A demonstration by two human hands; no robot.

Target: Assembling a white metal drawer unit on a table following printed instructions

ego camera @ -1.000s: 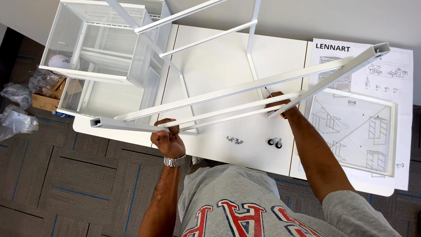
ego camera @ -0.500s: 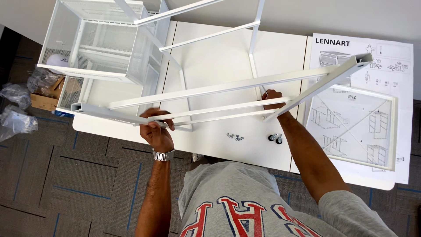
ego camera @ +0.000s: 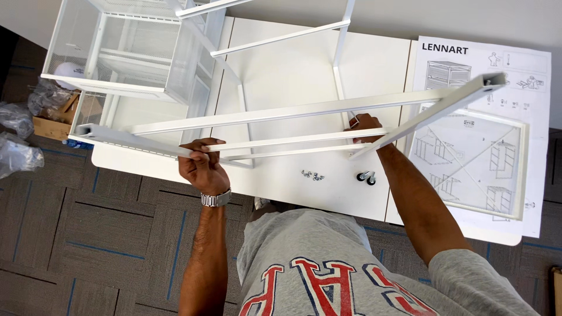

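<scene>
We have slid our left hand [ego camera: 202, 167] down to the near rail of the white metal frame [ego camera: 293, 111] and clenched it, our right hand [ego camera: 364, 124] grasps a middle bar, so the frame sits lower above the white surface [ego camera: 293, 76].

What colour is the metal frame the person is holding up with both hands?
White all over; the metal frame shows best in the head view, gripped by the left hand and right hand.

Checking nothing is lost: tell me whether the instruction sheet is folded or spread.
Spread: the instruction sheet lies flat on the white table, under a white frame.
</scene>
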